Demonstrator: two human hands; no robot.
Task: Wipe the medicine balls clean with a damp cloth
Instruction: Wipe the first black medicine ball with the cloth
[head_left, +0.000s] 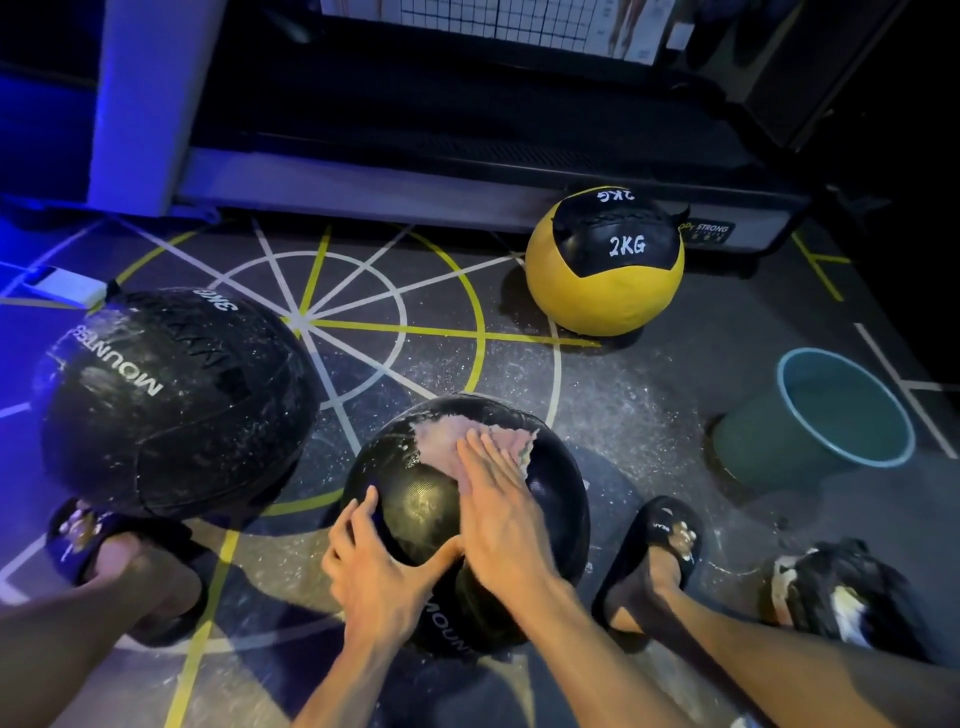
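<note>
Black medicine balls (462, 519): two; yellow ball (605, 280), cloth (467, 441), bucket (810, 431): one each.

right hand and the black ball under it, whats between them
In the head view, a pinkish cloth lies between the right hand and the black ball, pressed flat under straight fingers.

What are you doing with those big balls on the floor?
A person is wiping a black medicine ball between their feet. The right hand presses a pink cloth flat on top of it, while the left hand steadies its near side. A bigger black ball with white smears sits to the left, a yellow 2KG ball farther back, and a green basin on the right.
</note>
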